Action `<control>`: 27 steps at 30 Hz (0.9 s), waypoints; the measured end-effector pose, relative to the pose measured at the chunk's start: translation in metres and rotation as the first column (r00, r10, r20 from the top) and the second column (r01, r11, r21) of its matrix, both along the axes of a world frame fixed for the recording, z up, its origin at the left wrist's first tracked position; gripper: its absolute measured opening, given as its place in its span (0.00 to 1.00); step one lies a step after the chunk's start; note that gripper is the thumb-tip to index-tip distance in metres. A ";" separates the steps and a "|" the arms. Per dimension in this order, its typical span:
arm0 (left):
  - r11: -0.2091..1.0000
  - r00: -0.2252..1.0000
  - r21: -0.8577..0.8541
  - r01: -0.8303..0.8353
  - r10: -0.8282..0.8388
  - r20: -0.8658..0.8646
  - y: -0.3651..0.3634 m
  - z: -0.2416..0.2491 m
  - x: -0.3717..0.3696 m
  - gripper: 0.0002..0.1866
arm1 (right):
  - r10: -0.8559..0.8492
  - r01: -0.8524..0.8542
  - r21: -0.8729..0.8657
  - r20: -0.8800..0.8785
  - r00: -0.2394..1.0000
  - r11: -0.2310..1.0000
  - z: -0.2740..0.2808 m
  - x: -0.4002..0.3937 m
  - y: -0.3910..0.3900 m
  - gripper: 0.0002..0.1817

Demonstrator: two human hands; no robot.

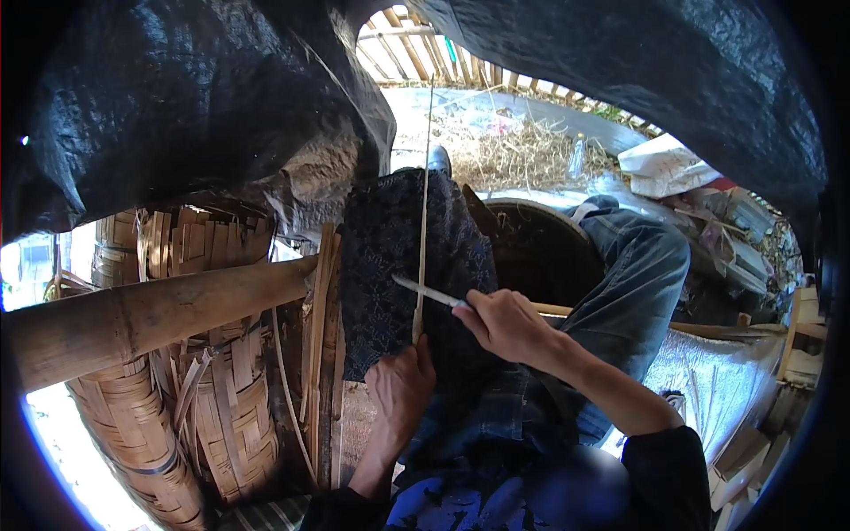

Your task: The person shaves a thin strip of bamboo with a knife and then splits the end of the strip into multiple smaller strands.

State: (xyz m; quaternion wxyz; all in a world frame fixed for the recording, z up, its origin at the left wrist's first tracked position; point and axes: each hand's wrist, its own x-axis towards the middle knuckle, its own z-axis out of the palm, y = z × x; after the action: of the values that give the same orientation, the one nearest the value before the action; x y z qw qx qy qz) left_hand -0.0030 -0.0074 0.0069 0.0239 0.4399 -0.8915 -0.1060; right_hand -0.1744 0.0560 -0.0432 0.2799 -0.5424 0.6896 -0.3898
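Note:
A long, thin bamboo strip [425, 212] stands lengthwise over my lap, its far end pointing away from me. My left hand [401, 389] is closed round its near end. In my right hand [507, 326] is a knife [427, 290], held by its handle. The blade points left and crosses the strip a little above my left hand. Under the strip, a dark patterned cloth [376, 257] covers my left leg.
A thick bamboo pole [159, 319] runs in from the left, above woven bamboo baskets [235, 416]. Black sheeting [204, 97] hangs overhead. Beyond my feet lie dry straw [522, 155], a clear bottle [577, 157] and a white sack [664, 165]. Wood pieces [742, 456] lie at the right.

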 end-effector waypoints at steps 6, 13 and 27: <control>0.999 0.993 0.015 0.052 -0.053 0.107 0.007 -0.004 -0.002 0.23 | 0.014 -0.007 0.263 -0.024 1.000 0.965 0.013 0.018 0.009 0.20; 0.988 0.987 0.138 0.074 -0.093 0.134 0.035 0.000 0.010 0.22 | -0.224 0.254 0.329 -0.129 0.966 0.909 -0.044 -0.004 -0.017 0.24; 0.596 0.924 0.762 -0.251 0.382 0.005 0.002 0.008 0.018 0.30 | -0.004 -0.003 0.069 0.105 0.994 0.998 0.001 -0.003 0.014 0.22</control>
State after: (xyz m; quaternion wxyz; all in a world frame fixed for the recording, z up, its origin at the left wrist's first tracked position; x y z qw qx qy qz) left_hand 0.0148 -0.0057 0.0147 -0.0706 0.5514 -0.6694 -0.4927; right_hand -0.1773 0.0699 -0.0422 0.3343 -0.5109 0.6871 -0.3939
